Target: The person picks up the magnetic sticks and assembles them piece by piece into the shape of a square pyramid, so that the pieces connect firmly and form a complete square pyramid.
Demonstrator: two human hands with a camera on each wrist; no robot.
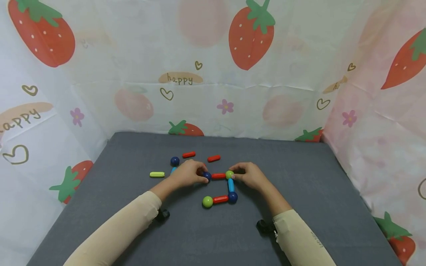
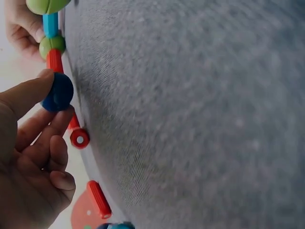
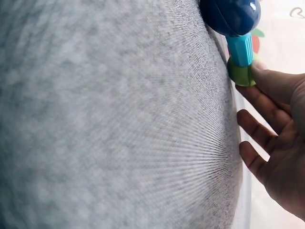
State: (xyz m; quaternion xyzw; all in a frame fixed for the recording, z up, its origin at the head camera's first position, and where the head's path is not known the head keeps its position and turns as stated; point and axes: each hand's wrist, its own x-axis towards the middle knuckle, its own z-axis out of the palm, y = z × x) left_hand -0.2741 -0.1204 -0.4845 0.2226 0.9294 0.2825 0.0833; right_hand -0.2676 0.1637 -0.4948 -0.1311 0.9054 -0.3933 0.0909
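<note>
My left hand (image 1: 189, 173) pinches a dark blue ball (image 1: 207, 176) between thumb and fingers; the left wrist view shows the same blue ball (image 2: 59, 92) up close. A red rod (image 1: 218, 176) joins it to a green ball (image 1: 229, 174), which my right hand (image 1: 250, 175) pinches from the right side. From that green ball a light blue rod (image 1: 231, 185) runs toward the near side to another dark blue ball (image 1: 233, 197). A second red rod (image 1: 220, 199) links this one to a green ball (image 1: 208, 201) at the near left.
Two loose red rods (image 1: 189, 154) (image 1: 214, 158) lie behind my left hand. Left of it are a yellow-green rod (image 1: 157, 174) and a dark blue ball (image 1: 175, 161) beside a partly hidden light blue rod (image 1: 173, 170). A strawberry-print cloth hangs behind the grey table (image 1: 299, 229).
</note>
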